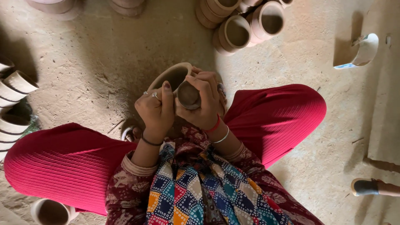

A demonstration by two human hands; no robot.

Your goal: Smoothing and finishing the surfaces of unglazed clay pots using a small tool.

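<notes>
Risk of cracking clay pot (173, 76): left hand (155, 109) clamped on rim, right hand (205, 102) curled tight around round tool (188, 95) beside pot.

Setting, seen from above where I sit. A bare earthen floor (316, 54), pale and gritty, fills the view. Unfired clay pots (246, 25) lie clustered at 12 to 1 o'clock; stacked clay cups (12, 104) stand at 9 o'clock; one open pot (52, 211) at 7 o'clock. A white cup (362, 52) at 2 o'clock casts a hard shadow; light is strongest on the right.
</notes>
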